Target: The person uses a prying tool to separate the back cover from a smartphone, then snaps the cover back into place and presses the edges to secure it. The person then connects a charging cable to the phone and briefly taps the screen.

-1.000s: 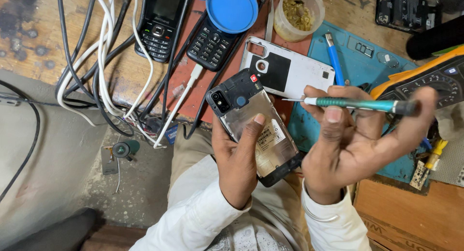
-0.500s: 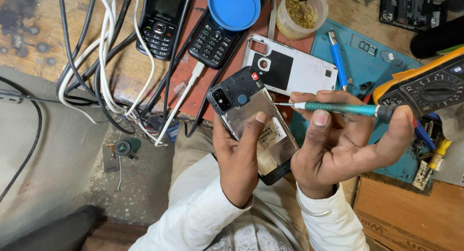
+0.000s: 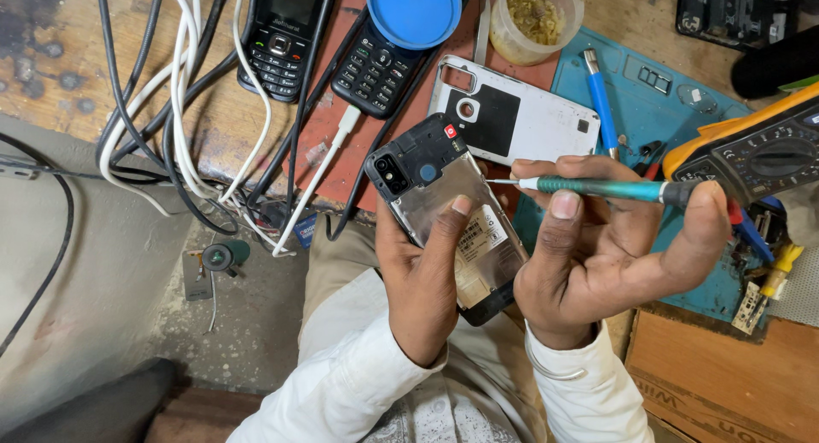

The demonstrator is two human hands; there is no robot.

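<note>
My right hand (image 3: 614,255) has lowered the teal screwdriver (image 3: 597,188) toward the opened phone (image 3: 448,213), white-labelled at centre frame, gripped by my left hand (image 3: 422,281).

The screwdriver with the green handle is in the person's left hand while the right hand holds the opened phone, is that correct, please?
Not quite: the hands are swapped. The head view shows the screwdriver with the green handle in the right hand, its tip pointing at the opened phone, which the left hand holds.
</note>
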